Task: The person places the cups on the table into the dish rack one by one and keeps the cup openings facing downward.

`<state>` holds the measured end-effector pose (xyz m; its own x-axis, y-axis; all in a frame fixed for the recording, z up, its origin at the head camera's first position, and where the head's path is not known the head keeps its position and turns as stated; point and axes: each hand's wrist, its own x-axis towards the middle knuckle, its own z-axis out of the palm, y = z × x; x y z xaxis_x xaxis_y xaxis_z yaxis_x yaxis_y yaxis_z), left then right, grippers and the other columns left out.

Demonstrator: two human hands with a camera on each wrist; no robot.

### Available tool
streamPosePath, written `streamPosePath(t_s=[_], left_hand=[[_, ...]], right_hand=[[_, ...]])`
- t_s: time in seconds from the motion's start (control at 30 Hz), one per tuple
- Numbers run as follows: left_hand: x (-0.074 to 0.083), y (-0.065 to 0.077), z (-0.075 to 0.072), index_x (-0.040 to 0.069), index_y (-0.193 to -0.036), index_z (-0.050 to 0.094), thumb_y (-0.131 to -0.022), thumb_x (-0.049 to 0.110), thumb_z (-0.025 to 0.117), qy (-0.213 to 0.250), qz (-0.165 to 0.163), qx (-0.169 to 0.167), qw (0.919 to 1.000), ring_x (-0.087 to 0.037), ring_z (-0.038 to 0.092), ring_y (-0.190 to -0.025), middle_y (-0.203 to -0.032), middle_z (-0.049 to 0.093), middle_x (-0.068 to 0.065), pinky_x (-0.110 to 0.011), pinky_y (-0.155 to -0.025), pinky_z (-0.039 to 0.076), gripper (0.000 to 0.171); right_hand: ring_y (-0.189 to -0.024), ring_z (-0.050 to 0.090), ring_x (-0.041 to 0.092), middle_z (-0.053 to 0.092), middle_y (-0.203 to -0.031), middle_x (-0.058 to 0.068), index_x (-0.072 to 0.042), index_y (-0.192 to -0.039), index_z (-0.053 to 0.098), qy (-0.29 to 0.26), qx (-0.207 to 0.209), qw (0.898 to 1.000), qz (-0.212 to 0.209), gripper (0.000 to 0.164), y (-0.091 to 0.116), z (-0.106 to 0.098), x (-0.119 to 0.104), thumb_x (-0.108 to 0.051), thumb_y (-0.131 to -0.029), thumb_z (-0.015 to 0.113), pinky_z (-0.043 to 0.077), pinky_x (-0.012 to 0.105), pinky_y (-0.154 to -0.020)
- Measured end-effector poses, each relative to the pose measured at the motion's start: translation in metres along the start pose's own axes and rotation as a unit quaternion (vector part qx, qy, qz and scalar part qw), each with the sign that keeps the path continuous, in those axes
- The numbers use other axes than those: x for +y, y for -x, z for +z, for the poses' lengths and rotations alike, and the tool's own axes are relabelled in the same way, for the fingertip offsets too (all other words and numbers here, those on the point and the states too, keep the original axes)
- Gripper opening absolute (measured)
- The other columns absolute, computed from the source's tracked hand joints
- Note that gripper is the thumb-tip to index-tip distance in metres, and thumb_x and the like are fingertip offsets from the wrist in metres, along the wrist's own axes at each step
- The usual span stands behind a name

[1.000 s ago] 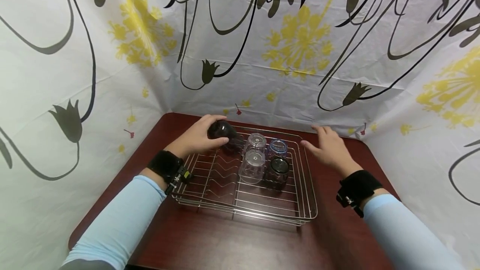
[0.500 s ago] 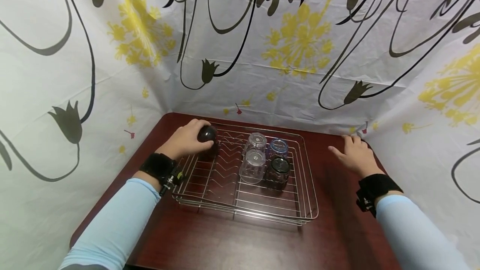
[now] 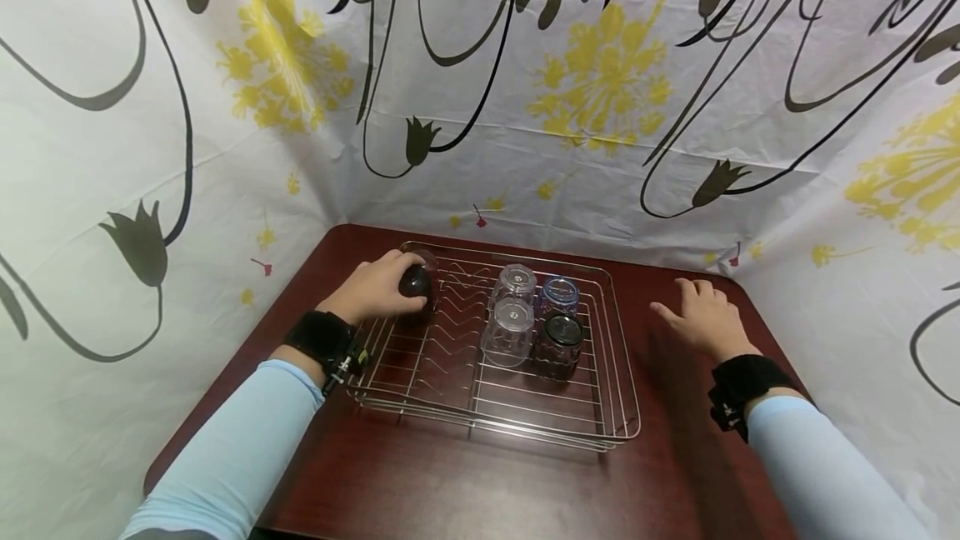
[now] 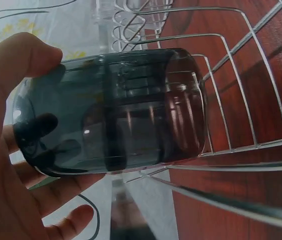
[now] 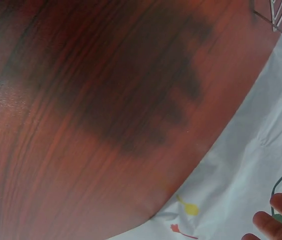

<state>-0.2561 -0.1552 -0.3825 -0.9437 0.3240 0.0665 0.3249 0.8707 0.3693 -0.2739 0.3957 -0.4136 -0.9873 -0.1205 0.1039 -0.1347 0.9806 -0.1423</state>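
My left hand grips a dark tinted glass by its base, mouth downward, at the back left of a wire dish rack. In the left wrist view the thumb lies along one side of the dark glass and fingers show behind its base; rack wires are close to its rim. Something clear and rounded shows just behind it in the head view; I cannot tell what. Over the table right of the rack, my right hand holds nothing, fingers loosely bent.
Two clear glasses, a blue-tinted glass and another dark glass stand upside down right of the rack's middle. Wavy wire dividers run left of them. A patterned cloth surrounds the dark red table.
My left hand has carried the dark glass leftward, from near the clear glasses to the rack's back left. My right hand has moved right, away from the rack. The other glasses stay put.
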Motion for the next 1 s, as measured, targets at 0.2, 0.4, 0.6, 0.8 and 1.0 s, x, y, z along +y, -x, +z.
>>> streamPosePath(t_s=[0.2, 0.4, 0.6, 0.8, 1.0], left_hand=[[0.002, 0.000, 0.003, 0.019, -0.146, 0.049, -0.086, 0.047, 0.072, -0.030, 0.002, -0.021, 0.9993, -0.030, 0.058, -0.115, -0.138, 0.053, -0.012, -0.059, -0.101, 0.039, 0.070], [0.001, 0.001, 0.007, 0.017, -0.143, 0.052, -0.084, 0.046, 0.076, -0.056, 0.003, -0.029, 0.9980, -0.032, 0.058, -0.116, -0.133, 0.059, -0.011, -0.057, -0.098, 0.041, 0.070], [-0.002, -0.002, 0.012, 0.017, -0.145, 0.050, -0.084, 0.046, 0.076, -0.035, -0.009, -0.035, 0.9987, -0.032, 0.058, -0.115, -0.140, 0.050, -0.014, -0.056, -0.099, 0.043, 0.072], [-0.006, 0.001, 0.011, 0.018, -0.148, 0.048, -0.085, 0.041, 0.077, -0.021, -0.022, -0.031, 0.9991, -0.035, 0.054, -0.122, -0.145, 0.042, -0.017, -0.053, -0.094, 0.050, 0.073], [-0.008, 0.004, 0.008, 0.019, -0.150, 0.046, -0.088, 0.046, 0.073, -0.023, -0.013, -0.018, 0.9995, -0.040, 0.039, -0.136, -0.149, 0.038, -0.017, -0.059, -0.104, 0.043, 0.073]], right_hand=[[-0.126, 0.028, 0.065, 0.026, -0.145, 0.043, 0.008, -0.151, 0.028, 0.001, -0.007, 1.000, 0.003, 0.094, 0.005, 0.004, 0.001, -0.070, -0.098, 0.033, 0.030, 0.076, -0.095], [-0.126, 0.027, 0.065, 0.026, -0.145, 0.043, 0.008, -0.151, 0.028, 0.001, -0.012, 1.000, 0.009, 0.094, 0.008, 0.007, 0.004, -0.070, -0.099, 0.033, 0.029, 0.076, -0.096], [-0.127, 0.028, 0.065, 0.028, -0.144, 0.042, 0.008, -0.150, 0.030, 0.004, -0.009, 1.000, 0.008, 0.091, 0.009, 0.010, 0.002, -0.068, -0.099, 0.035, 0.029, 0.077, -0.096], [-0.129, 0.028, 0.064, 0.030, -0.145, 0.041, 0.006, -0.150, 0.032, 0.001, 0.000, 1.000, 0.000, 0.089, 0.009, 0.010, -0.005, -0.067, -0.099, 0.038, 0.029, 0.076, -0.098], [-0.132, 0.027, 0.062, 0.029, -0.147, 0.040, 0.006, -0.151, 0.031, -0.038, 0.014, 0.999, 0.001, 0.075, 0.004, -0.003, -0.018, -0.049, -0.103, 0.048, 0.027, 0.075, -0.101]])
